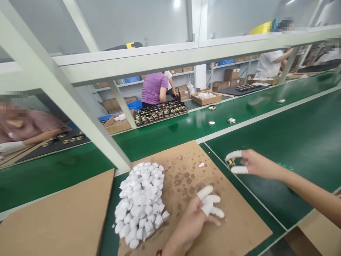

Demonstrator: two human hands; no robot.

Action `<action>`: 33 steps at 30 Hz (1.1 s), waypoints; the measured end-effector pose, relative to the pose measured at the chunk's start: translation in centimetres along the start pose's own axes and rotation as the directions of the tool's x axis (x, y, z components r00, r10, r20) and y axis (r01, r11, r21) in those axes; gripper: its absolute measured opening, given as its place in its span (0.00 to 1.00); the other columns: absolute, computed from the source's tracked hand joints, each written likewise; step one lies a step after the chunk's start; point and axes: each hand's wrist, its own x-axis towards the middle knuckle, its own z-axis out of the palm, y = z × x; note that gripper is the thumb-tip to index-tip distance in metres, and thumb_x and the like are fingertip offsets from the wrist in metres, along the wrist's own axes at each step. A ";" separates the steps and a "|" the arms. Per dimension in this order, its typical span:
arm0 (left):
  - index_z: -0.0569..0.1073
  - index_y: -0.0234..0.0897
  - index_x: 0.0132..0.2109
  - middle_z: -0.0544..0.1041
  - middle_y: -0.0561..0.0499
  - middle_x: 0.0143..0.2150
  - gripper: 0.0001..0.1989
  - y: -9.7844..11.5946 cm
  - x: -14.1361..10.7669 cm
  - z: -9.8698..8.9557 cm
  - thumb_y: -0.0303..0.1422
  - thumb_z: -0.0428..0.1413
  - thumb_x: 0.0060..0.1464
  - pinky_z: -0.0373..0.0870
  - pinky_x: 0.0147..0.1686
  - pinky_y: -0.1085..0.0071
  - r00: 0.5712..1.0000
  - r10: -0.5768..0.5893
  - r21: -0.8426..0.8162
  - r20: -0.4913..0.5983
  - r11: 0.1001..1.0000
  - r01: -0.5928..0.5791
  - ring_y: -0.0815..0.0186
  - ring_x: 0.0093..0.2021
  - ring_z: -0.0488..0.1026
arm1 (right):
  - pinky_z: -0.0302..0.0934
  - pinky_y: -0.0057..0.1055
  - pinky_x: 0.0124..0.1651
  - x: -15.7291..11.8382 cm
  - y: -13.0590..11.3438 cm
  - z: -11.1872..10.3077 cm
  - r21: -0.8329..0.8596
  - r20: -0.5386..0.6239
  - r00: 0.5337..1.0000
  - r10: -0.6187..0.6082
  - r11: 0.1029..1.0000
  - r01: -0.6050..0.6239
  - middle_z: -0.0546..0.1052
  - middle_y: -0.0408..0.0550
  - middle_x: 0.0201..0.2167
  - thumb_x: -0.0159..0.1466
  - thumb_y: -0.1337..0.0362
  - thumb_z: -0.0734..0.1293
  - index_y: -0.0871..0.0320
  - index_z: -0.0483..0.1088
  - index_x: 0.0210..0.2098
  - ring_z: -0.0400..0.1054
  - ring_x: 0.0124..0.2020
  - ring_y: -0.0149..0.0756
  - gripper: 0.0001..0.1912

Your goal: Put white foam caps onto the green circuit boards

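Observation:
My left hand (198, 215), with white finger cots on several fingers, is held over a brown cardboard sheet (234, 231), fingers apart and nothing in them. To its left lies a large heap of white rounded pieces (144, 199). My right hand (247, 163), its thumb and forefinger in white cots, pinches a small black and yellow part (230, 162) above the green surface just past the sheet's right edge. One small white piece (201, 165) lies alone near the sheet's far end.
Several small parts rest on the green belt (173, 133), one of them white-topped (231, 121). Slanted metal posts (87, 121) and a rail (160, 62) cross in front. People sit beyond, near a box of white pieces (205, 99) and rows of parts (162, 112).

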 end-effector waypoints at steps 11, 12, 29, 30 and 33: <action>0.71 0.29 0.39 0.74 0.46 0.30 0.21 -0.3 0.4 -0.1 0.37 0.64 0.38 0.70 0.22 0.73 0.992 -0.125 -0.263 -0.020 0.958 0.116 0.68 0.23 0.72 | 0.59 0.29 0.32 3.9 -7.8 4.6 0.483 -0.037 0.978 -0.204 0.853 0.196 0.71 0.47 0.30 0.59 0.55 0.61 0.59 0.68 0.37 0.64 0.29 0.34 0.14; 0.71 0.30 0.39 0.74 0.47 0.30 0.24 -0.3 0.3 -0.1 0.37 0.66 0.34 0.70 0.21 0.73 0.990 -0.139 -0.223 0.017 0.965 0.139 0.69 0.22 0.72 | 0.59 0.29 0.33 4.8 -7.6 4.9 0.500 -0.057 0.981 -0.186 0.845 0.190 0.70 0.47 0.31 0.60 0.56 0.59 0.59 0.67 0.36 0.63 0.30 0.34 0.13; 0.71 0.32 0.28 0.70 0.50 0.24 0.33 -0.9 0.6 -0.3 0.51 0.66 0.15 0.65 0.16 0.75 0.947 -0.236 0.037 0.216 0.972 0.234 0.72 0.16 0.67 | 0.64 0.31 0.35 16.0 -10.8 13.8 0.533 0.046 0.908 -0.417 0.779 0.330 0.74 0.49 0.36 0.52 0.68 0.64 0.60 0.68 0.37 0.68 0.32 0.35 0.11; 0.71 0.32 0.29 0.71 0.49 0.24 0.33 -1.1 0.7 -0.3 0.51 0.66 0.16 0.64 0.16 0.75 0.948 -0.234 0.038 0.214 0.972 0.232 0.72 0.16 0.67 | 0.64 0.31 0.35 16.2 -10.7 14.1 0.536 0.050 0.907 -0.418 0.778 0.329 0.75 0.50 0.36 0.53 0.67 0.64 0.60 0.68 0.38 0.69 0.32 0.36 0.12; 0.70 0.32 0.28 0.71 0.49 0.24 0.32 -1.5 1.0 -0.5 0.51 0.67 0.15 0.65 0.16 0.74 0.945 -0.234 0.040 0.228 0.972 0.231 0.71 0.16 0.68 | 0.66 0.33 0.35 16.6 -10.5 15.0 0.527 0.043 0.911 -0.409 0.784 0.327 0.75 0.53 0.35 0.53 0.65 0.65 0.61 0.67 0.41 0.70 0.32 0.38 0.15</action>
